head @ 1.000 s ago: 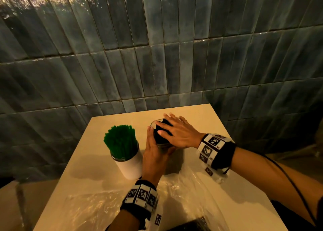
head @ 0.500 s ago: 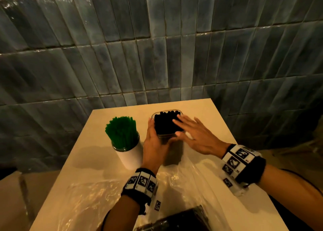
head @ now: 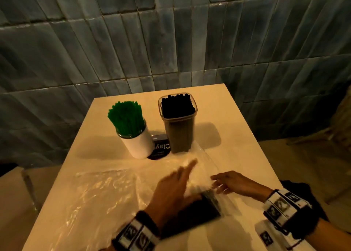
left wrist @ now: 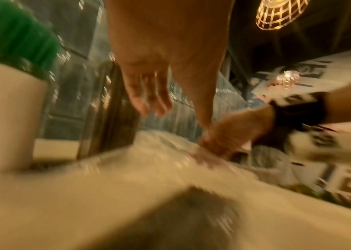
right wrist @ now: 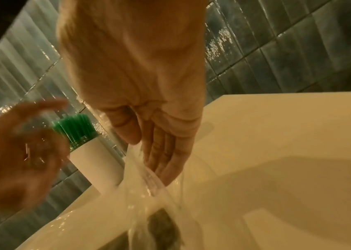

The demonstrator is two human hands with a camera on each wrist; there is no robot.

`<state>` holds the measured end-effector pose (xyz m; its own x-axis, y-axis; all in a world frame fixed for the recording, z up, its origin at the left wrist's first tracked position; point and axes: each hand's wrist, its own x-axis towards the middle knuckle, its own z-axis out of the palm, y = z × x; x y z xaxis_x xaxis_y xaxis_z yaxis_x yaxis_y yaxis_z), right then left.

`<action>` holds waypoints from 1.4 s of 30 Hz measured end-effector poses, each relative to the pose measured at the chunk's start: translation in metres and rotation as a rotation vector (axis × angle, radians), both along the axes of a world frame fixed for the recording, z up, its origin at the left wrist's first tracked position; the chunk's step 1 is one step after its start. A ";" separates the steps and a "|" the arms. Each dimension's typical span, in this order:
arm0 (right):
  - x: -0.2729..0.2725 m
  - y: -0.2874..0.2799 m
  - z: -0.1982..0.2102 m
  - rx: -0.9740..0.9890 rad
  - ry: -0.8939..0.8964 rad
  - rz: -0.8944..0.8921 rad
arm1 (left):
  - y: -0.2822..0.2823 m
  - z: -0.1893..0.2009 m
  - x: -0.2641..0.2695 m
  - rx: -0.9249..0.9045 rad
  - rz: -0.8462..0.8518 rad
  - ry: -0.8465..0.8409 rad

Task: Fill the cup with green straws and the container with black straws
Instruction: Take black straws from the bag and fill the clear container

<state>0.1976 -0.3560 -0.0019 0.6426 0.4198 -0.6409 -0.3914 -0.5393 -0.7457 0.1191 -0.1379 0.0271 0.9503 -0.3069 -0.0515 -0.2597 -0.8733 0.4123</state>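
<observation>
Head view: cup (head: 139, 144) beside container (head: 179, 132).

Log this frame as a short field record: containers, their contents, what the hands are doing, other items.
cup: white cup, packed with green straws
container: clear container, packed with black straws
left hand: left hand open, blurred, over the plastic bag
right hand: right hand open, fingers at the bag's edge
other: dark packet in the bag; dark label between cup and container
</observation>
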 end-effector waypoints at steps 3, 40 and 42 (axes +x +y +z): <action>-0.011 0.001 -0.001 -0.021 0.007 0.018 | -0.013 -0.040 -0.043 0.135 -0.173 0.288; -0.035 0.047 -0.009 -0.638 -0.638 1.035 | -0.017 -0.067 -0.064 0.035 -0.135 0.103; -0.039 0.045 -0.013 -0.658 -0.682 1.063 | -0.016 -0.067 -0.067 0.026 -0.143 0.086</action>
